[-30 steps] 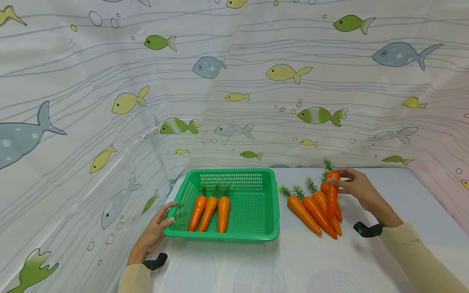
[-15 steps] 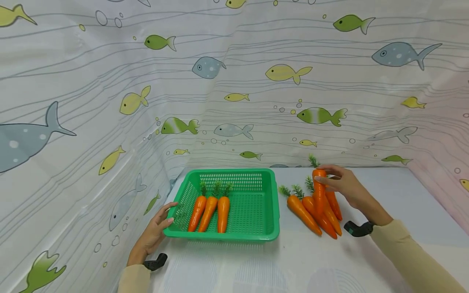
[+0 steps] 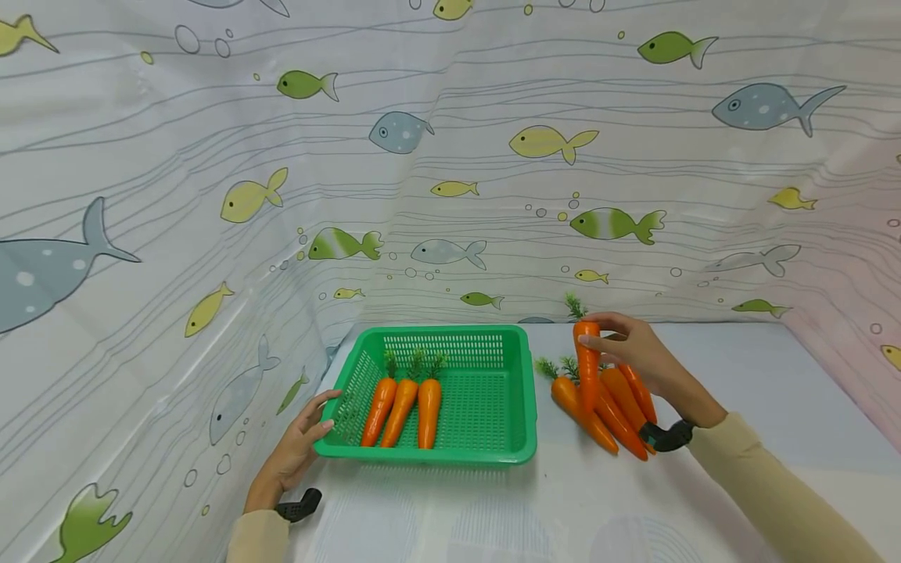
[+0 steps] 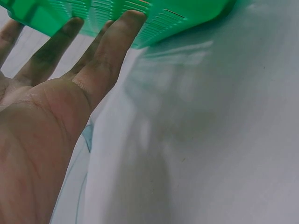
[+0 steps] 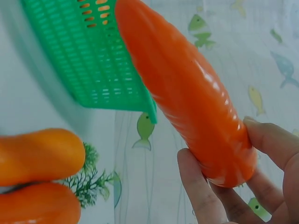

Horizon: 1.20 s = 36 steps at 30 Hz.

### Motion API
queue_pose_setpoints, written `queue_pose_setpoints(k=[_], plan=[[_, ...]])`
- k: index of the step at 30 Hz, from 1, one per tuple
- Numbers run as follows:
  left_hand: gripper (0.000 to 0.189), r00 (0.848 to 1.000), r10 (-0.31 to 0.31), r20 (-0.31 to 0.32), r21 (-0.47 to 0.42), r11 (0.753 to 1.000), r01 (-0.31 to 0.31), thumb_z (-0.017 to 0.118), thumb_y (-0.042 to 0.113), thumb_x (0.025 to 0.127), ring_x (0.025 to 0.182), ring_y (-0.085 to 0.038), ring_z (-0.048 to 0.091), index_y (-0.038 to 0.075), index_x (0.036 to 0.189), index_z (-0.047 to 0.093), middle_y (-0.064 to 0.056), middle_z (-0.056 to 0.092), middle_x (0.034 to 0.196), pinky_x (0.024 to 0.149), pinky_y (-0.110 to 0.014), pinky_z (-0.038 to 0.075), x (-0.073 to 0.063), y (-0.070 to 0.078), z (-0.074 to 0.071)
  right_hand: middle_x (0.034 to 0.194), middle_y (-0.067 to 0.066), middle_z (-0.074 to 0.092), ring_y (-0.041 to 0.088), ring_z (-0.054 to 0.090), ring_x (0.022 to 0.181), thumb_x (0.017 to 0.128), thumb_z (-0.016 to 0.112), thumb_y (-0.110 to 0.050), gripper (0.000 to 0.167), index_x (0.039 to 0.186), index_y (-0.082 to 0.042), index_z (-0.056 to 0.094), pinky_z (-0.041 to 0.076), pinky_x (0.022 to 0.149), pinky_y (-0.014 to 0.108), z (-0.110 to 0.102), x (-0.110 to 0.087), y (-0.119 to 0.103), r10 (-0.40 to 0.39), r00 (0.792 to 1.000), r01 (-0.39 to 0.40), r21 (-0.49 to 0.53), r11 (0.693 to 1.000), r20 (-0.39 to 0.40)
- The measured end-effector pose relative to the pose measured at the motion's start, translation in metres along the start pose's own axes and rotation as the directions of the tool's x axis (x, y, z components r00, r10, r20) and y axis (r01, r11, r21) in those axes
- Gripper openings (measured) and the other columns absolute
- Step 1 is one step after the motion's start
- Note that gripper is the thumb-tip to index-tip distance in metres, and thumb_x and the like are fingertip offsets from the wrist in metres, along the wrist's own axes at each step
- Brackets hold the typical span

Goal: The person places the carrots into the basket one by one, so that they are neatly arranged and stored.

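In the head view, my right hand (image 3: 637, 352) grips an orange carrot (image 3: 587, 360) near its leafy green top. The carrot is raised, its tip pointing down over the other carrots on the table. The right wrist view shows the thumb and fingers round the thick end of this carrot (image 5: 187, 93), beside the basket wall. My left hand (image 3: 299, 442) is at the left side of a green plastic basket (image 3: 422, 451), its fairly straight fingers (image 4: 105, 60) touching the outer wall. Three carrots (image 3: 430, 414) lie side by side in the basket's left half.
Several loose carrots (image 3: 621, 418) lie in a fanned group on the white table (image 3: 563, 500), right of the basket. A fish-patterned sheet (image 3: 457, 211) hangs behind the table and on both sides. Each wrist wears a small black device (image 3: 299, 504).
My right hand has lifted the carrot from the right end of the group and carried it left toward the basket. The left hand and basket have stayed in place.
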<state>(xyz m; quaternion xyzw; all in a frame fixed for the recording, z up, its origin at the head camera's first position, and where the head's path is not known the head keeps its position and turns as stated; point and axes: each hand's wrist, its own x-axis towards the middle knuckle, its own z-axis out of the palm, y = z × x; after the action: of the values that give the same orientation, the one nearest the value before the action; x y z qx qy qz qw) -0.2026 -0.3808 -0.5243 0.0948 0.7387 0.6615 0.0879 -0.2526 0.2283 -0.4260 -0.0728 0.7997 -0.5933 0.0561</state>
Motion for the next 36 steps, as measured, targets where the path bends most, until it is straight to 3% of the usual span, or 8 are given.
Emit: queue_pose_setpoints(k=[3, 8, 18, 24, 31, 36], plan=[[0.056, 1.000, 0.008, -0.002, 0.008, 1.000, -0.008, 0.050, 0.016, 0.108, 0.128, -0.013, 0.049, 0.018, 0.161, 0.030, -0.013, 0.011, 0.166, 0.101, -0.049, 0.042, 0.000, 0.000, 0.000, 0.132, 0.020, 0.060, 0.031, 0.063, 0.111, 0.095, 0.075, -0.040, 0.068, 0.148, -0.007, 0.050, 0.057, 0.087, 0.036, 0.006, 0.003, -0.004, -0.008, 1.000, 0.008, 0.022, 1.000, 0.016], [0.056, 1.000, 0.016, 0.003, -0.031, 0.999, -0.016, 0.051, 0.014, 0.108, 0.122, -0.017, 0.056, 0.018, 0.160, 0.032, -0.007, 0.028, 0.158, 0.095, -0.039, 0.052, 0.000, 0.001, 0.001, 0.132, 0.020, 0.060, 0.030, 0.063, 0.111, 0.094, 0.076, -0.039, 0.066, 0.146, -0.007, 0.051, 0.058, 0.087, 0.037, 0.019, 0.009, -0.009, -0.029, 0.999, 0.028, 0.042, 0.999, 0.037], [0.055, 0.999, 0.025, 0.019, -0.060, 0.998, -0.024, 0.050, 0.013, 0.108, 0.119, -0.016, 0.058, 0.018, 0.160, 0.031, -0.002, 0.032, 0.155, 0.093, -0.037, 0.054, -0.001, -0.001, -0.002, 0.133, 0.017, 0.060, 0.031, 0.061, 0.112, 0.094, 0.077, -0.034, 0.060, 0.143, -0.008, 0.055, 0.053, 0.097, 0.053, 0.050, 0.018, -0.023, -0.063, 0.993, 0.055, 0.072, 0.996, 0.104], [0.054, 0.999, 0.040, 0.027, -0.062, 0.997, -0.038, 0.049, 0.013, 0.109, 0.116, -0.017, 0.059, 0.018, 0.160, 0.031, -0.002, 0.036, 0.151, 0.090, -0.039, 0.055, 0.001, -0.002, -0.003, 0.134, 0.016, 0.059, 0.033, 0.061, 0.113, 0.094, 0.077, -0.032, 0.057, 0.142, -0.008, 0.057, 0.055, 0.094, 0.050, 0.070, 0.024, -0.032, -0.097, 0.985, 0.082, 0.110, 0.990, 0.141], [0.054, 1.000, 0.017, 0.010, -0.049, 0.999, -0.017, 0.048, 0.014, 0.109, 0.114, -0.019, 0.059, 0.020, 0.160, 0.032, -0.005, 0.031, 0.153, 0.090, -0.039, 0.054, 0.000, -0.005, -0.003, 0.133, 0.016, 0.057, 0.032, 0.061, 0.108, 0.095, 0.077, -0.029, 0.052, 0.139, -0.009, 0.059, 0.056, 0.090, 0.048, 0.098, 0.033, -0.035, -0.110, 0.975, 0.085, 0.134, 0.987, 0.191], [0.054, 0.999, 0.033, 0.039, -0.056, 0.998, -0.031, 0.047, 0.013, 0.109, 0.115, -0.019, 0.058, 0.019, 0.160, 0.030, -0.006, 0.031, 0.153, 0.090, -0.039, 0.055, 0.001, -0.005, -0.003, 0.133, 0.018, 0.057, 0.029, 0.064, 0.107, 0.094, 0.077, -0.028, 0.051, 0.139, -0.009, 0.060, 0.058, 0.086, 0.044, 0.117, 0.039, -0.034, -0.096, 0.977, 0.071, 0.131, 0.989, 0.192]])
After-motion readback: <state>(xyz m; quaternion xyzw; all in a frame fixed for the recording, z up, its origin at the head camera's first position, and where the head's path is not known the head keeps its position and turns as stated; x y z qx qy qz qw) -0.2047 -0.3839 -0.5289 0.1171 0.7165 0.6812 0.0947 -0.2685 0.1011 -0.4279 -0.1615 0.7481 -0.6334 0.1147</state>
